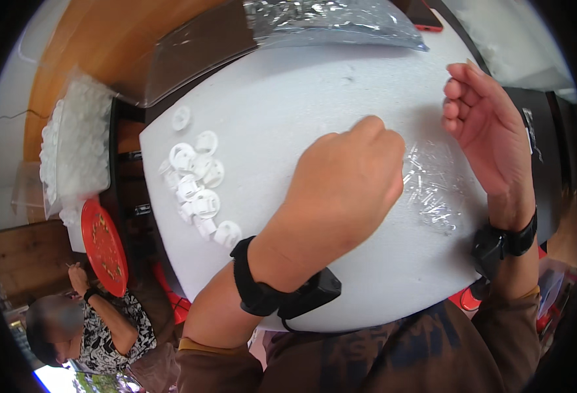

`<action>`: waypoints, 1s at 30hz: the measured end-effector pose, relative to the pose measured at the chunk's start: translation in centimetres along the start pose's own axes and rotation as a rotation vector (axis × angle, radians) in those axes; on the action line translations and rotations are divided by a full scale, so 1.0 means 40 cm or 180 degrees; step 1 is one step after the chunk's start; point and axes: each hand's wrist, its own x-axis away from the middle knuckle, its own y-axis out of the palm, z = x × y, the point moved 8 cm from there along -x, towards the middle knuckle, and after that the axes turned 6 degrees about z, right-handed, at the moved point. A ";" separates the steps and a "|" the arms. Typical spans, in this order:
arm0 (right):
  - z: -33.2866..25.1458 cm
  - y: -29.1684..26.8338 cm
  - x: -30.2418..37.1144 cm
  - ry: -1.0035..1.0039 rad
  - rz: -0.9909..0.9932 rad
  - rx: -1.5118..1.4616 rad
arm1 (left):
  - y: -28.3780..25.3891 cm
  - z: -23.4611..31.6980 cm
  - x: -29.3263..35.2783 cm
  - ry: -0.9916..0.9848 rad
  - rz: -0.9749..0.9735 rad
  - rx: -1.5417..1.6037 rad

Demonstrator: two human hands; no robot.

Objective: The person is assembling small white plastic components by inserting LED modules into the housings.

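My left hand point(347, 180) reaches over the middle of the white foam board, back of the hand up and fingers bent in. Its fingertips are hidden, so whatever they pinch cannot be made out. Just beyond its knuckles lies a loose pile of small clear plastic pieces point(432, 190), thin and stick-like. To the right of that pile my right hand point(485, 124) is raised, palm turned left, fingers loosely curled with nothing visible in them. At the board's left side sits a cluster of small round white plastic parts point(200, 167), with one part point(181, 118) apart from the rest.
The white board point(262, 98) spans the work area. A shiny plastic bag point(334, 26) covers its far edge, near a red-edged phone point(426, 14). Bagged white parts point(82, 141) and a red tray point(103, 245) stand at left. Another person point(98, 321) sits lower left.
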 end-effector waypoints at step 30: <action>-0.015 0.034 0.014 -0.0044 -0.0130 0.0141 | -0.222 -0.198 0.025 -0.1196 0.1276 0.1412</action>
